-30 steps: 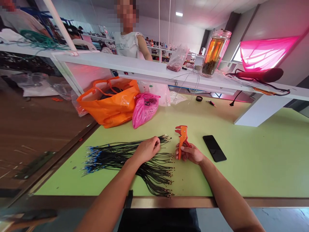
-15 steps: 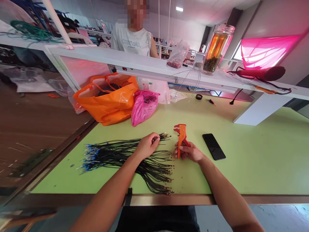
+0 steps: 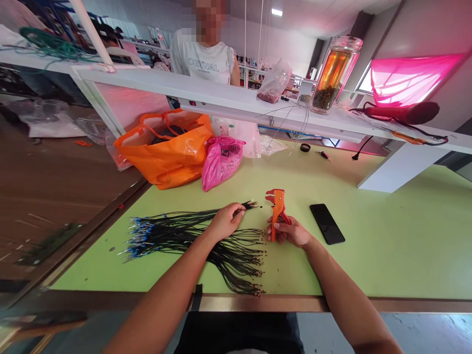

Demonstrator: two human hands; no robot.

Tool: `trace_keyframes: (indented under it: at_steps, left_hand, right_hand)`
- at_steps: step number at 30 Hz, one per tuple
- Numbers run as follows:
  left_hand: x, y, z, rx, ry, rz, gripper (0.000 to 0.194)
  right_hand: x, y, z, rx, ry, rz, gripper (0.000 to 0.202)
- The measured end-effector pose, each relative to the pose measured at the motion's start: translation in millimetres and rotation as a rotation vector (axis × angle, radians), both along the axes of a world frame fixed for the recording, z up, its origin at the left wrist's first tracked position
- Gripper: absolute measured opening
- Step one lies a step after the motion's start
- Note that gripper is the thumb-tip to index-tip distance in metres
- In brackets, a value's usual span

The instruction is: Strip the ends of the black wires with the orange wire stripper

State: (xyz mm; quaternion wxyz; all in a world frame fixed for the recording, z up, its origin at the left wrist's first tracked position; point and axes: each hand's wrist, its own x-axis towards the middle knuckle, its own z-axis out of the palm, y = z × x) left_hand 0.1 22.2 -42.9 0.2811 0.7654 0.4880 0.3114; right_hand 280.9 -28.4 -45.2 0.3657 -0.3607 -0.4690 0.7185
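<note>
My left hand [image 3: 226, 221] is closed around the stripped-end side of some black cables, their tips poking out past the fingers. Many more black cables [image 3: 180, 241] lie fanned out on the green table [image 3: 387, 255], with blue connectors [image 3: 140, 238] at their left ends and copper-coloured tips at the right. In my right hand [image 3: 291, 232] is an orange and red wire stripper [image 3: 277, 209], held upright by its handles with the jaws pointing up and left. Its jaws are apart from the cables. A small black bit lies between the cable tips and the tool.
A black phone [image 3: 327, 223] lies right of my right hand. Behind stand an orange bag [image 3: 173, 152] and a pink plastic bag [image 3: 223, 162]. A raised shelf [image 3: 228, 101] carries a glass tea bottle [image 3: 335, 73] and a red hot-air tool [image 3: 409, 113]. A person [image 3: 206, 61] is beyond it.
Both hands stay almost in place. The cable tips in my left hand have spread slightly, and the camera view has shifted a little.
</note>
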Motion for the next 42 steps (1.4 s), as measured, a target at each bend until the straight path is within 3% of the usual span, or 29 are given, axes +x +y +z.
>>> trace_keyframes:
  at_steps: [13,34,42]
  left_hand:
    - [0.3,-1.3,-1.2,-0.035,-0.118,0.031,0.030]
    - [0.5,-2.6,-2.0,-0.018,0.022,-0.014,0.023]
    - [-0.1,-0.3,-3.9,-0.064,-0.142,0.003,0.028]
  right_hand:
    - [-0.6,-0.3,-1.1,0.012,-0.018,-0.003,0.041]
    - [-2.0,-0.5,-1.4,0.006,-0.030,-0.016,0.043]
    - [-3.3,0.6,0.4,0.005,-0.023,-0.025,0.047]
